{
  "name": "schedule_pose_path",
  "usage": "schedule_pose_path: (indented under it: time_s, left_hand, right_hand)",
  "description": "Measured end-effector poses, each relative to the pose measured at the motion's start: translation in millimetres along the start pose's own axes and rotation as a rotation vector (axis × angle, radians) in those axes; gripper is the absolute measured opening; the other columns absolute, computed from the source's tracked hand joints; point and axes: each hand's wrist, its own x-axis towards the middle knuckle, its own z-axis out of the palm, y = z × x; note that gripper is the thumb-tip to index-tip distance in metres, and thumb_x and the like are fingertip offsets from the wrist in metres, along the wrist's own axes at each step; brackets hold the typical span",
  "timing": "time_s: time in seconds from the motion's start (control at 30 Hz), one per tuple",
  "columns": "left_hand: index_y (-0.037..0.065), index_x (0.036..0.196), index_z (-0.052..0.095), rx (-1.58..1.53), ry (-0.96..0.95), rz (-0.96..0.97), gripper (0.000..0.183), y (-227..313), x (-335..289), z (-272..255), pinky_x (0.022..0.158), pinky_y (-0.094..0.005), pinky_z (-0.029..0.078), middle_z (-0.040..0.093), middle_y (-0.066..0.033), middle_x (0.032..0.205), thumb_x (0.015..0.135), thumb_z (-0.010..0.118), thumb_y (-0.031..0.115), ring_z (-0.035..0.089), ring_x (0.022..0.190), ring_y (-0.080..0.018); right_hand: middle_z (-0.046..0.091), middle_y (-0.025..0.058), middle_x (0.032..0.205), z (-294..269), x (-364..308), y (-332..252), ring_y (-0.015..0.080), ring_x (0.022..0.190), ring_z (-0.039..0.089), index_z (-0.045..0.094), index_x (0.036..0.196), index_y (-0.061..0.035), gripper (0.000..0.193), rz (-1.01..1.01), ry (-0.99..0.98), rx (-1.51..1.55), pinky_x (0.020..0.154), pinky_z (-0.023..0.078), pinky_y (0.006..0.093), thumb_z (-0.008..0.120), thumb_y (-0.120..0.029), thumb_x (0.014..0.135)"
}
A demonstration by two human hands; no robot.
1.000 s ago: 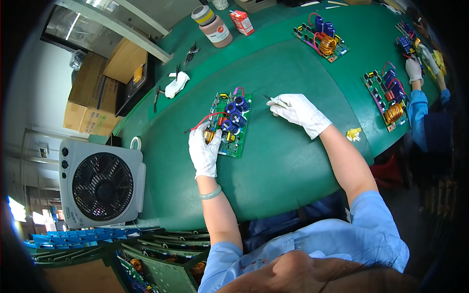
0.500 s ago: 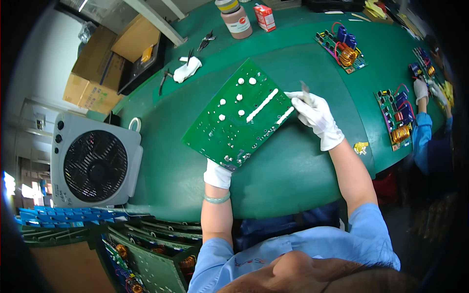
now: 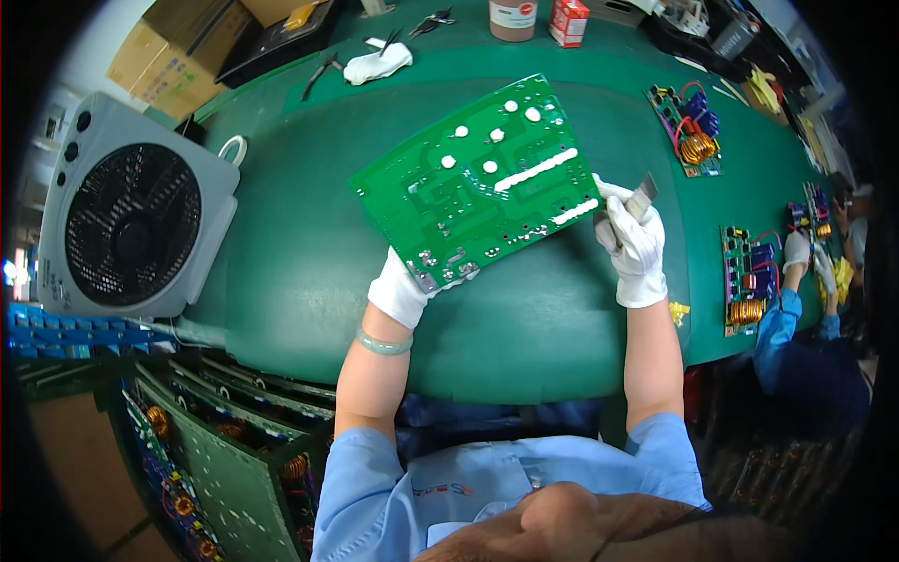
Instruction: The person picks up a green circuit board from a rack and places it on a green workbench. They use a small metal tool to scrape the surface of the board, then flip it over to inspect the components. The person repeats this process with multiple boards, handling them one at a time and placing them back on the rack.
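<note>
The person wore a light-blue shirt (image 3: pixel 464 461), its short sleeves ending near the elbows on the left sleeve (image 3: pixel 361 487) and the right sleeve (image 3: pixel 667 464). A small marking (image 3: pixel 443 490) in red and darker tones was noted on the chest. White gloves covered both hands, the left glove (image 3: pixel 393 298) partly hidden, the right glove (image 3: pixel 641 258) creased, each ending at the wrist. A smooth, pale-green bangle (image 3: pixel 384 345) encircled the left wrist. Both forearms were uncovered.

Tilted circuit board (image 3: pixel 468 197) — white blobs (image 3: pixel 532 114) showing.
</note>
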Motion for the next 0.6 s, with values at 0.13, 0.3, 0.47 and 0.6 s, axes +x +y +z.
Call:
schedule_pose_path:
  time_s: [0.13,0.3,0.47,0.6]
  left_hand:
    - [0.014,0.143,0.051,0.058,-0.097,-0.003,0.052,2.1,1.3,-1.6,0.096,-0.0492,0.056,0.056,-0.0114,0.142,0.104,0.042,0.047,0.059,0.124,-0.0312]
    - [0.015,0.145,0.049,0.134,-0.193,0.042,0.053,2.1,7.4,-12.9,0.100,-0.0493,0.053,0.054,-0.0106,0.144,0.104,0.042,0.048,0.057,0.127,-0.0301]
    - [0.014,0.147,0.046,0.298,-0.034,0.234,0.053,-6.3,2.7,10.3,0.100,-0.0479,0.054,0.052,-0.0118,0.146,0.106,0.038,0.046,0.057,0.127,-0.0303]
    - [0.012,0.147,0.045,0.140,-0.074,0.259,0.050,-5.4,3.1,13.8,0.098,-0.0456,0.057,0.051,-0.0135,0.146,0.108,0.035,0.041,0.060,0.125,-0.0308]
  right_hand:
    - [0.047,-0.0042,0.062,-1.8,-0.2,2.5,0.0040,0.048,0.033,0.067,0.123,0.0038,0.032,-0.016,0.021,-0.023,0.047,0.018,0.0238,0.061,-0.017,0.099]
    - [0.064,0.0030,0.077,-2.7,2.0,2.1,0.0022,0.047,0.033,0.061,0.128,0.0071,0.042,-0.032,0.026,-0.194,0.046,0.023,0.0219,0.054,-0.026,0.103]
    - [0.052,-0.0036,0.069,4.0,8.1,-2.6,-0.0005,0.048,0.029,0.062,0.128,0.0027,0.052,-0.059,0.185,-0.432,0.044,0.018,0.0188,0.049,-0.043,0.105]
    - [0.045,-0.0039,0.074,15.7,-2.8,-2.6,0.0029,0.063,0.037,0.062,0.123,-0.0011,0.054,-0.192,0.129,-0.422,0.055,0.028,0.0191,0.046,-0.050,0.106]
